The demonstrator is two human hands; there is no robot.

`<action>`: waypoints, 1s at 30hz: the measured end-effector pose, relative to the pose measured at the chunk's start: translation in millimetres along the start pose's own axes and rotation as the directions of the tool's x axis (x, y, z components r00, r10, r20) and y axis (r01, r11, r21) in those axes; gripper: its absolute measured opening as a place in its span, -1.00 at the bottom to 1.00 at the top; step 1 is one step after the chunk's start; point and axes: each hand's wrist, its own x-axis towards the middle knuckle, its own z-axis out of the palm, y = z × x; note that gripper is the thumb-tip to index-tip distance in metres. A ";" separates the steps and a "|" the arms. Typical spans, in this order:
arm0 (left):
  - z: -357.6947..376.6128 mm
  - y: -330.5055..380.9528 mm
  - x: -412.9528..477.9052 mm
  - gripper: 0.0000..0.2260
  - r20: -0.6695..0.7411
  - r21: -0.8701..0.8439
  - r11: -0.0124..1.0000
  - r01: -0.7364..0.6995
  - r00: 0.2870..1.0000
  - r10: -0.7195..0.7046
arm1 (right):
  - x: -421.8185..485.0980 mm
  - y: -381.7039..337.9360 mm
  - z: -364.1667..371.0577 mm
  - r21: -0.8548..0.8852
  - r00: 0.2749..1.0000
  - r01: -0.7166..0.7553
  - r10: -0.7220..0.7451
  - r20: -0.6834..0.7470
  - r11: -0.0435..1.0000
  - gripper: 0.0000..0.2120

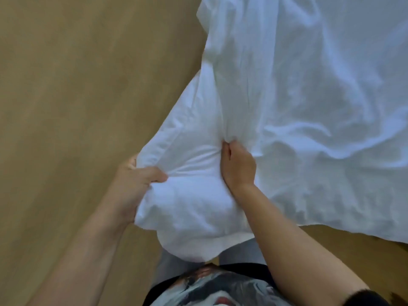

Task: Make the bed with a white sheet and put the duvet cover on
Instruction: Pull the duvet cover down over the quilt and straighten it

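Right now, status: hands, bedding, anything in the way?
Left hand grips a puffy corner of the white bedding; right hand pinches a bunched fold beside it. Rest lies rumpled. Nothing blocking.

duvet cover (pixel 287 85) white | floor (pixel 77 85) tan | trousers (pixel 240 250) grey

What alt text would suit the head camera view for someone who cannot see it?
Seen from above, a person's left hand and right hand each grip a bunched corner of white bedding. The rest spreads wrinkled away to the right, beside a tan floor.
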 end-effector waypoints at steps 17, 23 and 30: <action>7.4 -17.0 36.9 -0.70 0.028 0.077 0.988 0.133 0.990 -0.135 | 55.6 65.6 8.7 -0.181 0.937 -0.222 0.261 0.232 0.958 -0.73; -10.3 -12.7 52.6 -0.77 -0.182 0.123 0.981 0.148 0.975 -0.124 | 72.2 87.4 -10.8 -0.252 0.989 -0.110 0.131 0.069 0.962 -0.85; 9.1 -20.7 50.8 -0.77 -0.013 0.330 0.938 0.108 0.994 -0.110 | 72.4 82.9 -11.4 -0.275 0.937 -0.177 0.247 0.247 0.945 -0.83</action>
